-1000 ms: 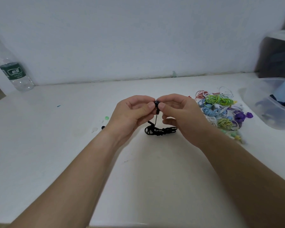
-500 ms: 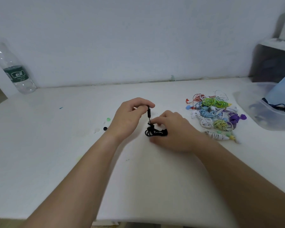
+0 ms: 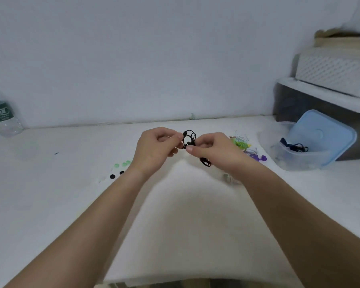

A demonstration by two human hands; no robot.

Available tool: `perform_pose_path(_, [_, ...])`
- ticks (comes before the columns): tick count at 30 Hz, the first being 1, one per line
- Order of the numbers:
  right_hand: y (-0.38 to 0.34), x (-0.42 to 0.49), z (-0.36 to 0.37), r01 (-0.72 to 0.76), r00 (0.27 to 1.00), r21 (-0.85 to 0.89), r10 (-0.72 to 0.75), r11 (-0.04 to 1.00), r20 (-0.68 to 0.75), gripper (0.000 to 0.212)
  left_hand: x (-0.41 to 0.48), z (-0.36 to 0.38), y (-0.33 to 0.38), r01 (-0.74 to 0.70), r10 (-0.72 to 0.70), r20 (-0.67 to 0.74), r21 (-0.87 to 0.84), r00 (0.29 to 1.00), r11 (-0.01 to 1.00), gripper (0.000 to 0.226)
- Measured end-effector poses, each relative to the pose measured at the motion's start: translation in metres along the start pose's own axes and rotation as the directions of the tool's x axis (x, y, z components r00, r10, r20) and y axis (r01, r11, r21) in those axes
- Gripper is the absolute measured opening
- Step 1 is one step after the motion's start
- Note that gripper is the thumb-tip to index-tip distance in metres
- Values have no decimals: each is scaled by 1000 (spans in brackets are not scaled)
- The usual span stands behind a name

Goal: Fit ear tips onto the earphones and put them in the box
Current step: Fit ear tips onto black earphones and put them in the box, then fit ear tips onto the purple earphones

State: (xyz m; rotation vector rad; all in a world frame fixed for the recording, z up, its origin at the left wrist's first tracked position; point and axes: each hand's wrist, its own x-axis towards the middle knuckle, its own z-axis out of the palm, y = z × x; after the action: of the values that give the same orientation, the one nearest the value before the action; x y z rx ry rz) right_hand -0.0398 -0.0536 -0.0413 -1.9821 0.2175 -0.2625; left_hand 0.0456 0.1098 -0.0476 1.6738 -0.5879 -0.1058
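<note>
1. Head view, hands: both forearms reach forward over the table (image 3: 50,194) and meet at its middle, raised above the surface. The left hand (image 3: 156,148) has its fingers curled and pinches one end of the black earphones (image 3: 189,138) between thumb and forefinger. The right hand (image 3: 214,150), also curled, pinches the cord from the other side, thumb on top.
2. Head view, earphones: the cord stands in small, roughly upright loops between the two sets of fingertips, with a bud at the upper left of the loops, just beside the left fingertips. Which way the bud points cannot be told. Another loop of cord hangs below the right hand, near the table.
3. Head view, surroundings: the table is white, against a pale wall (image 3: 133,59). Loose green and black ear tips (image 3: 123,164) lie left of the left wrist. A pile (image 3: 243,144) of coloured earphones lies behind the right hand. The clear box (image 3: 299,161) sits further right with dark earphones inside and a blue lid (image 3: 320,136) leaning in it. A bottle (image 3: 2,119) stands far left.
</note>
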Motion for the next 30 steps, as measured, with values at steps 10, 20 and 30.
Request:
perform_pose_path(10, [6, -39, -159, -54, 955, -128, 14, 990, -298, 13, 35, 155, 66, 153, -72, 224, -370, 972, 916, 17])
perform_pose_path(20, [68, -20, -234, -346, 845, -311, 149, 885, -514, 39, 72, 269, 65, 5, -22, 197, 86, 980, 996, 20])
perform_pose_path(30, [57, -22, -210, -299, 844, -487, -11, 821, -536, 27, 68, 240, 48, -120, 53, 272, 237, 961, 964, 29])
